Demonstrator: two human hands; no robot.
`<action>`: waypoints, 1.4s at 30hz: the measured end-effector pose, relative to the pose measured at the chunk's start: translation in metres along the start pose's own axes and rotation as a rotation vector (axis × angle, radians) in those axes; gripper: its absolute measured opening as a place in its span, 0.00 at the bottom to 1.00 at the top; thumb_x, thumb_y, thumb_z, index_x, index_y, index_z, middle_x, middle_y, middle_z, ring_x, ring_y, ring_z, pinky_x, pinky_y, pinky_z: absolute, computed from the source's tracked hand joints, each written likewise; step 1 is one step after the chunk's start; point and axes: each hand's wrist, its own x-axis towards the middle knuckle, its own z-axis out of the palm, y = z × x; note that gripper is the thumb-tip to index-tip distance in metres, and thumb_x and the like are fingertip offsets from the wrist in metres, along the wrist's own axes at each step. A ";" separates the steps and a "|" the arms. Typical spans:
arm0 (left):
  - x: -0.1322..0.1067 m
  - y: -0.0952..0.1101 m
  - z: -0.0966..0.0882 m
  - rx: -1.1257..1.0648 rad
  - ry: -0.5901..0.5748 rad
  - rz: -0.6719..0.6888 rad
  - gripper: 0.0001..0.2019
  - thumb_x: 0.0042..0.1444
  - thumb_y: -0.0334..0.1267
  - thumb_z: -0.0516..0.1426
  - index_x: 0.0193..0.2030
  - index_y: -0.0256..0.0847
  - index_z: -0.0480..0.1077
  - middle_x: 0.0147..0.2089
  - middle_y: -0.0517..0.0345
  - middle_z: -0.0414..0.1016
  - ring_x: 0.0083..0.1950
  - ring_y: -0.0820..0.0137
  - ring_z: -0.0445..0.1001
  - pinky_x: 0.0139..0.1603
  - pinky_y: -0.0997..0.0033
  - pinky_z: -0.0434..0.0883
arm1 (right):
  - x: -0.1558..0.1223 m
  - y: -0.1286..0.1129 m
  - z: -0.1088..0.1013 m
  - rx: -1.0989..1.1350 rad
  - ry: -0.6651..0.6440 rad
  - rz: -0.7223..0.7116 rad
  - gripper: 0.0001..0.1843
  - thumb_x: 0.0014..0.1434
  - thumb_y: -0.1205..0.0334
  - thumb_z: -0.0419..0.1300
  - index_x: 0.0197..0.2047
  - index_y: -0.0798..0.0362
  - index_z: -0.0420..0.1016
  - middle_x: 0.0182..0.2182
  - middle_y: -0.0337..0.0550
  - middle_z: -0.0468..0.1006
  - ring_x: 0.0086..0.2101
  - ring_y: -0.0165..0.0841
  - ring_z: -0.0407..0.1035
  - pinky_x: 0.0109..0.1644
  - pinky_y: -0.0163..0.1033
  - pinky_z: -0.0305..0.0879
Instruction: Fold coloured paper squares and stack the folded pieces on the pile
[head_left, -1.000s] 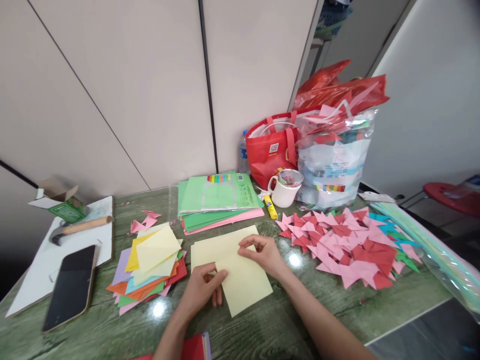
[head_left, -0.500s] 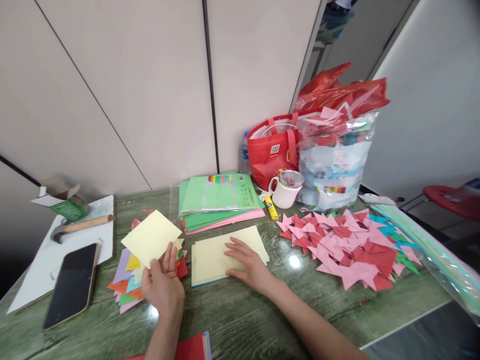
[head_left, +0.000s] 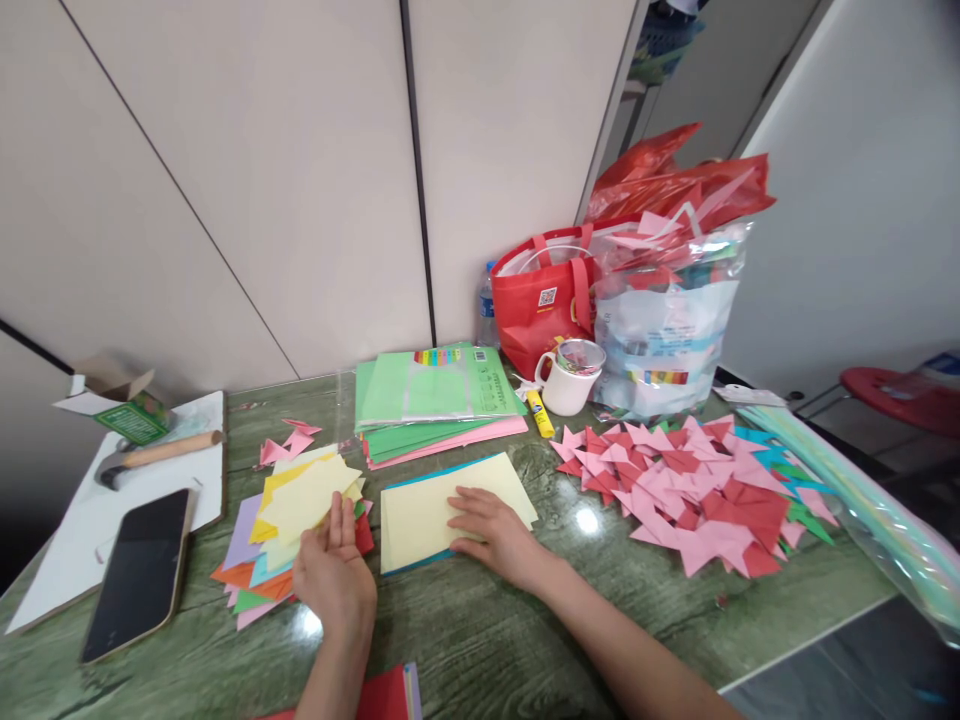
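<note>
My right hand (head_left: 491, 530) lies flat with spread fingers on a stack of pale yellow paper (head_left: 420, 515), a blue sheet showing at its edges. My left hand (head_left: 334, 565) is palm up at the near right edge of a loose pile of coloured paper squares (head_left: 244, 535), fingers stretched out. A pale yellow sheet (head_left: 304, 495) rests on top of that pile, just beyond the left fingertips. Below the left wrist, a red stack of paper (head_left: 382, 695) is partly cut off by the frame.
Green paper packs (head_left: 435, 390) lie at the back, beside a glue stick (head_left: 539, 414) and white mug (head_left: 568, 385). Folded pink and red paper shapes (head_left: 682, 490) are heaped at right. A phone (head_left: 139, 575) and hammer (head_left: 157, 455) lie at left. Bags (head_left: 540, 310) stand behind.
The pale yellow sheet that my left hand held up has come down onto the coloured pile and left the fingers. My right hand stays on the yellow stack, where more blue now shows.
</note>
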 end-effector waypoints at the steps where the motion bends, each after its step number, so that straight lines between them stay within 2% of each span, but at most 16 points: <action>1: -0.001 0.001 0.001 0.006 0.000 -0.003 0.05 0.52 0.27 0.46 0.26 0.36 0.59 0.31 0.53 0.72 0.41 0.65 0.75 0.51 0.59 0.67 | 0.000 -0.001 0.000 -0.022 -0.002 -0.013 0.08 0.53 0.62 0.58 0.37 0.53 0.74 0.45 0.49 0.73 0.50 0.40 0.61 0.52 0.48 0.60; 5: -0.005 0.002 0.003 0.043 -0.021 -0.015 0.05 0.50 0.27 0.46 0.30 0.33 0.61 0.33 0.50 0.72 0.42 0.64 0.74 0.51 0.58 0.66 | 0.001 -0.004 0.000 -0.077 0.001 -0.037 0.11 0.58 0.68 0.50 0.41 0.54 0.71 0.43 0.49 0.74 0.50 0.38 0.61 0.52 0.47 0.60; 7: -0.006 0.003 0.003 0.045 -0.027 -0.022 0.04 0.48 0.27 0.47 0.30 0.33 0.61 0.33 0.49 0.72 0.42 0.63 0.74 0.50 0.57 0.67 | 0.002 -0.006 -0.002 -0.058 0.020 -0.026 0.12 0.57 0.68 0.50 0.43 0.54 0.70 0.41 0.48 0.75 0.49 0.37 0.62 0.52 0.46 0.60; 10: -0.007 0.004 0.003 0.028 -0.018 -0.046 0.03 0.47 0.27 0.48 0.28 0.34 0.61 0.33 0.49 0.73 0.42 0.62 0.74 0.49 0.56 0.68 | 0.002 -0.010 -0.004 0.007 0.070 -0.006 0.10 0.54 0.70 0.52 0.39 0.53 0.70 0.38 0.46 0.76 0.47 0.36 0.65 0.51 0.44 0.61; 16: -0.011 0.004 -0.001 0.079 -0.039 -0.099 0.05 0.48 0.30 0.48 0.23 0.37 0.59 0.22 0.61 0.69 0.32 0.61 0.76 0.41 0.53 0.71 | 0.006 -0.016 -0.006 0.123 0.223 0.069 0.07 0.49 0.72 0.54 0.30 0.52 0.70 0.34 0.44 0.76 0.39 0.33 0.70 0.44 0.40 0.67; 18: -0.013 0.002 -0.003 0.119 -0.075 -0.093 0.06 0.49 0.33 0.48 0.23 0.37 0.60 0.20 0.64 0.68 0.30 0.62 0.76 0.36 0.56 0.72 | 0.007 -0.019 -0.009 0.138 0.256 0.097 0.07 0.50 0.72 0.53 0.29 0.51 0.70 0.34 0.43 0.76 0.37 0.33 0.71 0.41 0.38 0.67; 20: -0.015 -0.001 -0.004 0.184 -0.134 -0.064 0.07 0.50 0.36 0.50 0.24 0.37 0.61 0.20 0.64 0.68 0.30 0.64 0.76 0.32 0.63 0.73 | 0.008 -0.023 -0.013 0.145 0.286 0.121 0.07 0.50 0.71 0.53 0.29 0.51 0.70 0.33 0.43 0.77 0.35 0.32 0.71 0.39 0.38 0.67; 22: -0.017 -0.004 -0.005 0.277 -0.234 -0.093 0.08 0.50 0.39 0.53 0.26 0.36 0.64 0.23 0.62 0.70 0.30 0.65 0.76 0.30 0.67 0.72 | 0.010 -0.028 -0.017 0.153 0.314 0.121 0.07 0.51 0.70 0.53 0.30 0.51 0.70 0.34 0.43 0.77 0.34 0.32 0.71 0.39 0.37 0.67; 26: -0.026 -0.009 -0.004 0.292 -0.528 -0.406 0.12 0.48 0.43 0.56 0.37 0.38 0.66 0.37 0.54 0.73 0.36 0.63 0.75 0.36 0.63 0.71 | 0.012 -0.038 -0.023 0.227 0.303 0.062 0.07 0.53 0.69 0.53 0.33 0.51 0.71 0.35 0.43 0.76 0.36 0.31 0.70 0.41 0.36 0.66; 28: -0.031 -0.011 -0.004 0.211 -0.663 -0.574 0.13 0.49 0.41 0.56 0.41 0.39 0.66 0.41 0.52 0.73 0.41 0.63 0.74 0.40 0.61 0.70 | 0.012 -0.043 -0.023 0.287 0.266 0.036 0.07 0.54 0.68 0.53 0.35 0.51 0.71 0.36 0.43 0.76 0.38 0.31 0.70 0.42 0.36 0.66; 30: -0.035 -0.013 -0.004 0.142 -0.739 -0.655 0.13 0.48 0.39 0.57 0.42 0.40 0.66 0.43 0.51 0.73 0.43 0.62 0.72 0.42 0.61 0.69 | 0.013 -0.047 -0.022 0.332 0.216 0.015 0.07 0.54 0.67 0.54 0.36 0.51 0.72 0.37 0.43 0.76 0.40 0.31 0.69 0.45 0.37 0.65; 32: -0.036 -0.014 -0.004 0.104 -0.749 -0.671 0.14 0.48 0.40 0.57 0.42 0.40 0.67 0.44 0.51 0.73 0.45 0.62 0.71 0.43 0.62 0.69 | 0.013 -0.049 -0.022 0.348 0.145 -0.021 0.07 0.54 0.66 0.55 0.36 0.51 0.72 0.37 0.43 0.76 0.43 0.32 0.67 0.49 0.39 0.63; 35: -0.034 -0.014 -0.004 0.085 -0.700 -0.650 0.16 0.49 0.44 0.56 0.43 0.39 0.67 0.44 0.50 0.73 0.46 0.61 0.70 0.45 0.64 0.68 | 0.013 -0.050 -0.026 0.326 0.014 -0.112 0.06 0.52 0.65 0.57 0.35 0.52 0.72 0.32 0.42 0.76 0.46 0.34 0.65 0.55 0.43 0.56; 37: -0.032 -0.013 -0.004 0.102 -0.666 -0.621 0.18 0.48 0.42 0.57 0.45 0.40 0.66 0.44 0.51 0.73 0.46 0.62 0.70 0.45 0.65 0.68 | 0.014 -0.047 -0.029 0.305 -0.034 -0.161 0.06 0.51 0.68 0.57 0.34 0.52 0.73 0.31 0.42 0.76 0.49 0.35 0.62 0.57 0.45 0.53; 40: -0.030 -0.012 -0.003 0.157 -0.635 -0.579 0.22 0.45 0.38 0.60 0.49 0.42 0.63 0.45 0.52 0.73 0.44 0.64 0.72 0.45 0.65 0.68 | 0.015 -0.037 -0.033 0.299 0.060 -0.147 0.10 0.51 0.71 0.54 0.35 0.51 0.73 0.36 0.44 0.75 0.52 0.36 0.57 0.55 0.45 0.54; 42: -0.030 -0.012 -0.003 0.189 -0.630 -0.553 0.24 0.44 0.36 0.61 0.50 0.43 0.62 0.46 0.52 0.73 0.44 0.64 0.72 0.45 0.66 0.68 | 0.016 -0.029 -0.034 0.295 0.207 -0.029 0.09 0.52 0.70 0.54 0.35 0.50 0.73 0.43 0.45 0.71 0.52 0.37 0.56 0.54 0.47 0.55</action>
